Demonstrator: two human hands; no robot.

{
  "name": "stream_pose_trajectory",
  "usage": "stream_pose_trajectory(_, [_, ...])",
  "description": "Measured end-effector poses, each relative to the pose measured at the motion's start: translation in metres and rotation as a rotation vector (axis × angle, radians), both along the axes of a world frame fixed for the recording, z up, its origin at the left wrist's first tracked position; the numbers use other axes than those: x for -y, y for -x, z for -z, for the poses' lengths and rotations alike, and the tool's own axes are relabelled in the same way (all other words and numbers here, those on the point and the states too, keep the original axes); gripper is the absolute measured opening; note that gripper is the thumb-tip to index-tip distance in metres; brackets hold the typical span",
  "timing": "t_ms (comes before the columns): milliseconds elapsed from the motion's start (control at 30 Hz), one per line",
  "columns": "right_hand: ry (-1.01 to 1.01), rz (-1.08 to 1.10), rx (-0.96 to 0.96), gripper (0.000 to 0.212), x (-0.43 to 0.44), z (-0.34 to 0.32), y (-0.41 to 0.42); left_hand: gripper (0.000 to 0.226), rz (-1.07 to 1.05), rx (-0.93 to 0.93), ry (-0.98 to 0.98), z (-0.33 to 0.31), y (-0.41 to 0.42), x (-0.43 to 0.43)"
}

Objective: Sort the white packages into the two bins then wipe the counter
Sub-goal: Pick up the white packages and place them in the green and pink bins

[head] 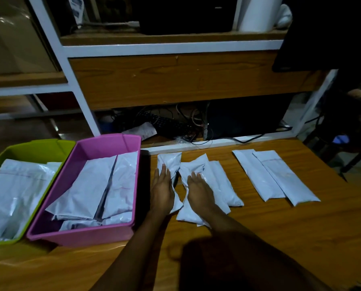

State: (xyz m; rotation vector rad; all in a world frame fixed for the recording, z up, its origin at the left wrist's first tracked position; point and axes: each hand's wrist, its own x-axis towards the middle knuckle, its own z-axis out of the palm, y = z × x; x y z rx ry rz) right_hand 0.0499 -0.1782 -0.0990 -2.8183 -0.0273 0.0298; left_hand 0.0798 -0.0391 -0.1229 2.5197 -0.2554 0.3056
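Several white packages lie on the wooden counter (280, 227). My left hand (161, 190) lies flat, fingers straight, on the leftmost package (169, 161). My right hand (198, 192) lies flat on the package beside it (191, 215), which overlaps another package (223, 185). Two more packages (257, 175) (288, 181) lie side by side further right. The pink bin (81, 234) to the left holds several white packages (91, 185). Left of it, the green bin (35, 150) also holds white packages (14, 185).
Behind the counter stands a white-framed wooden shelf unit (175, 78), with tangled cables and a black keyboard (167, 122) in the gap below. A dark monitor (322, 34) hangs at the upper right. The counter's right edge drops off near a dark chair (347, 127).
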Motion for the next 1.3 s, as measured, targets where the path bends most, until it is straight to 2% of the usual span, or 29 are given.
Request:
stream_pose_trajectory(67, [-0.082,0.02,0.043,0.054,0.004,-0.009,0.008,0.048,0.017,0.039,0.025,-0.014,0.008,0.001])
stream_pose_trajectory(200, [-0.178,0.109,0.34,0.053,0.014,-0.029,0.037,0.051,0.092,0.119,0.077,-0.047,0.04,0.001])
stream_pose_trajectory(367, [-0.166,0.164,0.533,0.05,0.011,-0.062,0.102,0.052,0.209,0.232,0.116,-0.089,0.1,-0.015])
stream_pose_trajectory(533, [-0.256,0.152,0.712,0.047,-0.025,-0.094,0.165,0.051,0.225,0.291,0.166,-0.125,0.158,-0.045])
stream_pose_trajectory(700, [-0.323,0.119,0.79,0.048,-0.078,-0.123,0.208,0.049,0.198,0.357,0.16,-0.146,0.205,-0.095])
stream_pose_trajectory(900, [-0.372,0.057,0.797,0.046,-0.147,-0.142,0.223,0.048,0.129,0.381,0.175,-0.159,0.22,-0.165])
stream_pose_trajectory(1033, [-0.405,0.007,0.785,0.046,-0.198,-0.147,0.206,0.048,0.086,0.417,0.131,-0.167,0.207,-0.223])
stream_pose_trajectory(1300, [-0.475,-0.034,0.772,0.051,-0.316,-0.152,0.138,0.047,0.003,0.374,0.075,-0.166,0.146,-0.363])
